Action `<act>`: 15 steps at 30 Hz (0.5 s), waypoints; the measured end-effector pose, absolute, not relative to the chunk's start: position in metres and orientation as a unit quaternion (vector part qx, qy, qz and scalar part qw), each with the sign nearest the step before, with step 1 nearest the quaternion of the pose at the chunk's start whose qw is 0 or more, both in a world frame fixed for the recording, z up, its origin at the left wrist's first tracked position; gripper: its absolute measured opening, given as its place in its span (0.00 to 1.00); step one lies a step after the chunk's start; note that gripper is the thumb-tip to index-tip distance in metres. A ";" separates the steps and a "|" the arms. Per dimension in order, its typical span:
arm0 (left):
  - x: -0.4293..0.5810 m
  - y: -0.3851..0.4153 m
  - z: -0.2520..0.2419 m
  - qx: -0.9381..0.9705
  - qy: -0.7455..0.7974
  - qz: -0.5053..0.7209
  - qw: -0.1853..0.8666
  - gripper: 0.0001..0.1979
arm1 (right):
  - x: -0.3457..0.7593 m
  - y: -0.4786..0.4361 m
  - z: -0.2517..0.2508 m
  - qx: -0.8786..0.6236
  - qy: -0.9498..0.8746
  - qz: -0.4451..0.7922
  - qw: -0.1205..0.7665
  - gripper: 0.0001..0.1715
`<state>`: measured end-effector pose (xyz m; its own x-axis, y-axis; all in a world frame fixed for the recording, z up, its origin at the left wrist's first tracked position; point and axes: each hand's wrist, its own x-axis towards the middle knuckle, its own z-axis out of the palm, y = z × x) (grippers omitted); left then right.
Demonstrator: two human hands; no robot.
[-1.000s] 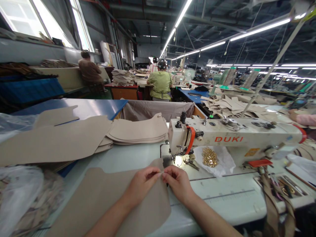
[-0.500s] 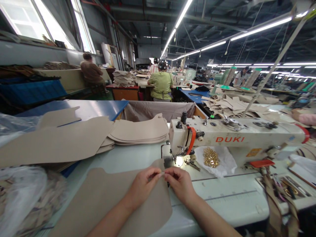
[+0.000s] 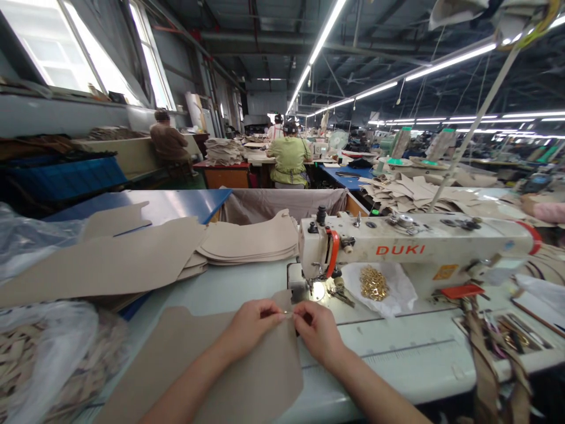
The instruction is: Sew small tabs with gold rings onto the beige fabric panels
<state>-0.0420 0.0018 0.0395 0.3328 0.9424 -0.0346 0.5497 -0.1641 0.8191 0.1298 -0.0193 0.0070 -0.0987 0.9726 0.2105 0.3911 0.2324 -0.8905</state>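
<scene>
My left hand (image 3: 251,324) and my right hand (image 3: 320,333) meet at their fingertips, both closed in a pinch. Between them is a small gold-coloured metal piece (image 3: 288,312), mostly covered by the fingers; its exact kind cannot be made out. Beneath the hands a large beige fabric panel (image 3: 198,341) lies flat on the pale sewing table (image 3: 397,359). Just beyond the fingertips stands the white sewing machine (image 3: 397,250), its needle area lit. A heap of gold metal fittings (image 3: 373,282) rests on a white plastic bag (image 3: 401,291) under the machine arm.
Stacked beige panels (image 3: 251,238) lie behind and to the left. A clear plastic bag of pieces (image 3: 57,359) sits at near left. On the right, brown straps (image 3: 481,353) hang by a tool tray (image 3: 534,353). A person in green (image 3: 286,156) sits further back.
The view has tilted and turned slightly. Both hands stay pinched together over the panel, and more of the small gold piece shows between the fingertips.
</scene>
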 end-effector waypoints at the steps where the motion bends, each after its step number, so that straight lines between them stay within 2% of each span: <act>1: -0.044 0.004 0.041 0.724 0.521 0.247 0.378 0.11 | 0.130 -0.017 0.007 -0.521 -0.641 0.374 0.421 0.07; 3: -0.047 0.007 0.039 0.743 0.527 0.255 0.325 0.12 | 0.132 -0.013 0.008 -0.532 -0.596 0.449 0.401 0.07; 5: -0.048 0.007 0.028 0.776 0.520 0.274 0.229 0.13 | 0.137 -0.009 0.008 -0.543 -0.558 0.497 0.383 0.07; 9: -0.038 -0.003 -0.003 0.842 0.456 0.281 0.064 0.16 | 0.150 -0.006 0.010 -0.560 -0.534 0.522 0.360 0.08; 15: -0.025 -0.013 -0.019 0.860 0.412 0.301 -0.014 0.17 | 0.157 -0.005 0.018 -0.582 -0.502 0.561 0.309 0.09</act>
